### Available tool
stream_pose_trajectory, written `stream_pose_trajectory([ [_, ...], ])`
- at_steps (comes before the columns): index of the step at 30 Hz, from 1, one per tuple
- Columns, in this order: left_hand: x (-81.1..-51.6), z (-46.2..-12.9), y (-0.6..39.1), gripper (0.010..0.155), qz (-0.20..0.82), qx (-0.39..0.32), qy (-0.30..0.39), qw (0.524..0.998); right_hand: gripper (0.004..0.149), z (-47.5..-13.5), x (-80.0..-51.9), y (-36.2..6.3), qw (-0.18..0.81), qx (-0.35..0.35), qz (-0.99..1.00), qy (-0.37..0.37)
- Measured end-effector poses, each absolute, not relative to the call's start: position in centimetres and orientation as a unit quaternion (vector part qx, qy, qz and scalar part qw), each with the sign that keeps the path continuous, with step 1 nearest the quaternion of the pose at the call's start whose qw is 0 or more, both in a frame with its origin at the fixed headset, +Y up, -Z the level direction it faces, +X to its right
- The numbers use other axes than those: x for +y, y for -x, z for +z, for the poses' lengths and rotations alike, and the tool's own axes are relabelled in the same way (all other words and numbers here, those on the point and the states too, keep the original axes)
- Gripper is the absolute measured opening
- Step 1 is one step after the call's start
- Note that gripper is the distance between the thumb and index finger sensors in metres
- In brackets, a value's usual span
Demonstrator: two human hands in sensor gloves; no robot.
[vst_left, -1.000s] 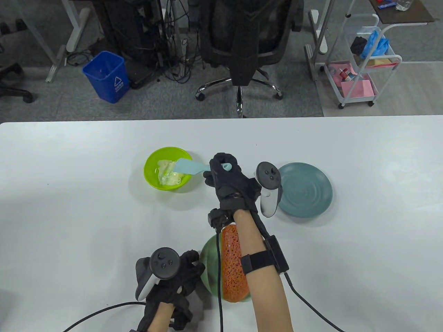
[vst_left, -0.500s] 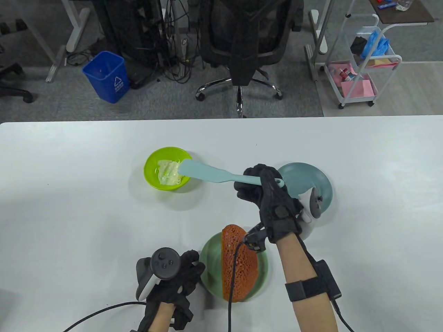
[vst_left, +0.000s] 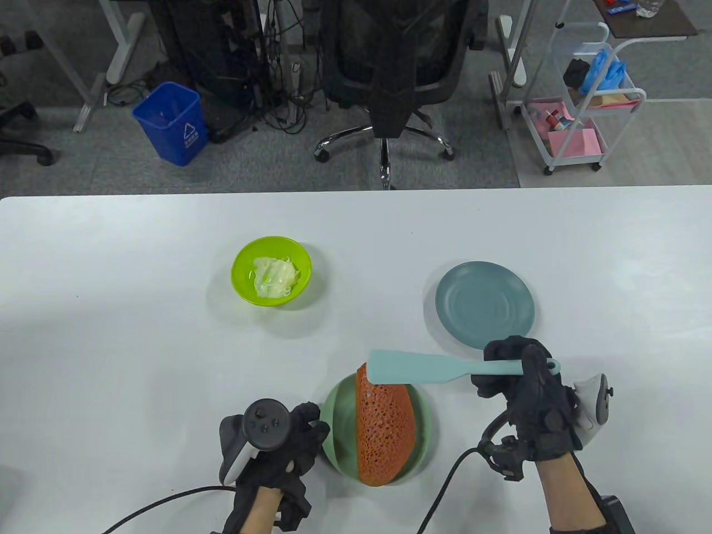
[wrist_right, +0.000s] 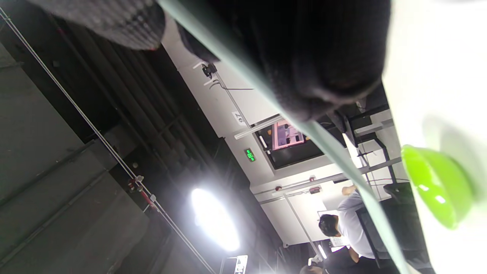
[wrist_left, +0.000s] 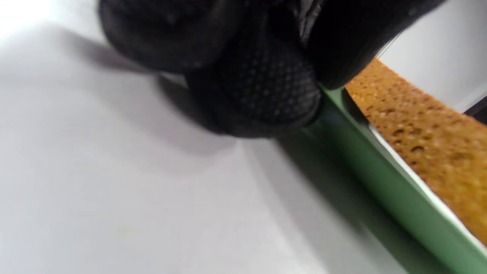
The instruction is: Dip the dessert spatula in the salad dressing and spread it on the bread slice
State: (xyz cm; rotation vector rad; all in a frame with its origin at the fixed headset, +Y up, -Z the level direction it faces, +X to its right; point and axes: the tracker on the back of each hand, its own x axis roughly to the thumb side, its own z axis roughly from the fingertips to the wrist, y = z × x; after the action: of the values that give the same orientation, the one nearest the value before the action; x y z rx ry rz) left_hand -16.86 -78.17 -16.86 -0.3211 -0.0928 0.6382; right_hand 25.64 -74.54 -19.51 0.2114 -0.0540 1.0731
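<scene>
While right hand (vst_left: 525,389) grips spatula (vst_left: 434,368), left hand (vst_left: 278,445) touches plate (vst_left: 334,414).

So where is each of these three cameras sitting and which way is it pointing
Table view: overhead, looking down on both hands, left hand, right hand gripping the spatula over the bread slice.
Left wrist view: low by the table, facing the green plate; gloved fingers on top.
Right wrist view: tilted toward the ceiling; fingers, green bowl.
Shared: the table and left wrist views both show bread and plate.

Pale teal spatula (vst_left: 423,368); orange, pitted bread slice (vst_left: 384,431) on green plate (vst_left: 335,411); lime bowl (vst_left: 271,271); grey-blue plate (vst_left: 485,305).
</scene>
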Motion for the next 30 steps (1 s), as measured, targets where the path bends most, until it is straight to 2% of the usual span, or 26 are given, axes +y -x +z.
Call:
stream_pose_trajectory([
  [6,-78.2,-16.9,16.9,0.055,0.314,-0.045,0.159,0.935,0.041,-18.5,-77.1,-26.3,0.845,-0.030,0.524,-0.098],
  [19,-78.2,-16.8,16.8,0.055,0.312,-0.045,0.157,0.936,0.038,-17.3,-77.4,-24.3,0.790,-0.031,0.604,-0.096],
  [30,-78.2,-16.9,16.8,0.055,0.313,-0.044,0.158,0.936,0.039,-17.2,-78.2,-23.6,0.790,0.007,0.609,-0.071],
])
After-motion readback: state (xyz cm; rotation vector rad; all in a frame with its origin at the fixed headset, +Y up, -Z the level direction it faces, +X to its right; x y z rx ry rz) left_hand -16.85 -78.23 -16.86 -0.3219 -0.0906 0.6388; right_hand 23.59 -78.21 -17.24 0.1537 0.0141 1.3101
